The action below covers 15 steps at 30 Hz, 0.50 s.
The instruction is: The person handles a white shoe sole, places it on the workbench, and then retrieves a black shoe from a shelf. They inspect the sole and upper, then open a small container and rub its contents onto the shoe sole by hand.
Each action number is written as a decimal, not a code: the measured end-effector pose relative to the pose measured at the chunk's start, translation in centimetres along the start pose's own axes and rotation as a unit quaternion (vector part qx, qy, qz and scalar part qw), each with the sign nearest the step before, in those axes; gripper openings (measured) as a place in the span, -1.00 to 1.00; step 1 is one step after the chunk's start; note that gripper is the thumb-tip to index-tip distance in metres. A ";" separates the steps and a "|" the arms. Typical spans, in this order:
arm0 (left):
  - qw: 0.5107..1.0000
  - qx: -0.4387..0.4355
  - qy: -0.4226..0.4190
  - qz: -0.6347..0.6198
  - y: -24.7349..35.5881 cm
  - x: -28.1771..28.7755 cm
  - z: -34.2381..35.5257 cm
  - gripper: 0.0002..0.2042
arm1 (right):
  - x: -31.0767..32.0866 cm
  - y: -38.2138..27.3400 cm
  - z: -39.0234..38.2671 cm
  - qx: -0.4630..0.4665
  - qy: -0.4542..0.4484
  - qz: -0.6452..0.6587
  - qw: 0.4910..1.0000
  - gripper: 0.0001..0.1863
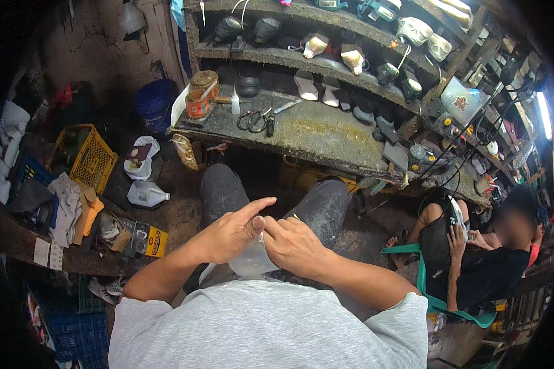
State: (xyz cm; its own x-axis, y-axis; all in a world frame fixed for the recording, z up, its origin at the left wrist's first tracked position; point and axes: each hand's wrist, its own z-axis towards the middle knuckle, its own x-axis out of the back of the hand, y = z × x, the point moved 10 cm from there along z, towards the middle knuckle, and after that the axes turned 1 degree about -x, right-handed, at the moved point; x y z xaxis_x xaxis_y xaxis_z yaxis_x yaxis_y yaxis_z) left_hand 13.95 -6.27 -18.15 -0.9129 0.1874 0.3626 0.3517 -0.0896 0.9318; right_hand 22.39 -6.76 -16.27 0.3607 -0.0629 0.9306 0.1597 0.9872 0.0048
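Above my lap, my left hand (235, 235) has its index finger stretched out and its thumb raised apart from it; the other fingers are mostly hidden. Close beside it, my right hand (294, 245) is closed, its curled fingers near my left thumb. Whatever is pinched in the right hand is too small to make out; a tiny pale bit shows above its knuckles. A translucent, whitish plastic sheet or bag (252, 261) spreads below and between both hands, over my lap.
Ahead, a worn workbench (332, 138) carries scissors (252, 120), a white squeeze bottle (235, 103) and an orange tub (198, 106). Shoes fill the shelves (277, 58) above. At left are a yellow crate (93, 161) and a plastic jug (148, 194). A co-worker (483, 264) sits at right with a shoe.
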 end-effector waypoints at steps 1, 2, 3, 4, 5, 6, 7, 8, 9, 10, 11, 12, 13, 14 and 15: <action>1.000 0.014 -0.012 0.001 -0.4 -0.2 0.2 -0.04 | 0.7 -0.2 0.0 0.020 0.030 0.019 0.999 -0.79; 1.000 0.018 -0.019 0.002 -0.7 -0.3 0.2 -0.06 | 1.4 -0.2 -0.2 0.036 0.051 0.031 0.998 -0.78; 0.999 0.022 -0.028 0.002 -1.0 -0.5 0.3 -0.07 | 1.8 -0.3 -0.3 0.054 0.067 0.047 0.995 -0.77; 1.000 0.022 -0.019 0.007 -1.2 -0.4 0.6 -0.11 | 1.9 -0.1 -0.4 0.051 0.071 0.035 0.996 -0.75; 1.000 0.006 -0.025 -0.012 -1.0 -0.6 0.7 -0.11 | 1.5 -0.2 -0.5 0.057 0.053 0.032 0.996 -0.76; 0.999 -0.001 -0.030 -0.019 -1.0 -0.7 0.8 -0.12 | 1.1 -0.2 -0.6 0.062 0.036 0.030 0.997 -0.77; 0.999 -0.009 -0.035 -0.024 -0.9 -0.9 0.8 -0.12 | 0.5 -0.3 -0.7 0.065 0.012 0.023 0.998 -0.79; 0.998 0.009 -0.048 -0.028 -1.3 -1.1 0.8 -0.08 | 0.4 -0.4 -0.7 0.066 0.015 0.010 0.998 -0.80; 0.997 0.029 -0.060 -0.033 -1.7 -1.4 0.7 -0.03 | 0.1 -0.4 -0.7 0.066 0.009 -0.007 0.998 -0.80; 0.995 0.053 -0.073 -0.040 -2.2 -1.7 0.5 0.02 | -0.4 -0.7 -0.8 0.076 -0.010 -0.019 0.997 -0.81; 0.995 0.036 -0.076 -0.050 -1.8 -1.8 0.3 0.00 | -0.1 -0.7 -0.8 0.070 0.010 0.007 0.997 -0.82; 0.995 0.020 -0.079 -0.060 -1.5 -2.0 0.1 -0.03 | 0.0 -0.8 -0.9 0.075 0.018 0.035 0.996 -0.83; 0.995 0.002 -0.079 -0.065 -1.2 -2.0 -0.1 -0.05 | 0.0 -0.7 -0.9 0.066 0.018 0.056 0.996 -0.84; 0.995 -0.005 -0.081 -0.050 -1.1 -2.2 -0.4 -0.08 | 0.2 -0.5 -0.9 0.057 0.025 0.104 0.993 -0.84; 0.996 -0.009 -0.084 -0.031 -1.1 -2.3 -0.7 -0.11 | 0.2 -0.4 -0.9 0.047 0.016 0.155 0.987 -0.84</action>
State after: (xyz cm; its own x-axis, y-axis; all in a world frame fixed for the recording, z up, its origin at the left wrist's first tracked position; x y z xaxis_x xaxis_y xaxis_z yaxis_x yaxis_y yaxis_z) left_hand 15.54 -7.26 -20.04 -0.8850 0.3540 0.3023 0.2898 -0.0893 0.9529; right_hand 23.24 -7.33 -16.44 0.4083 0.2405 0.8806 -0.0473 0.9690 -0.2427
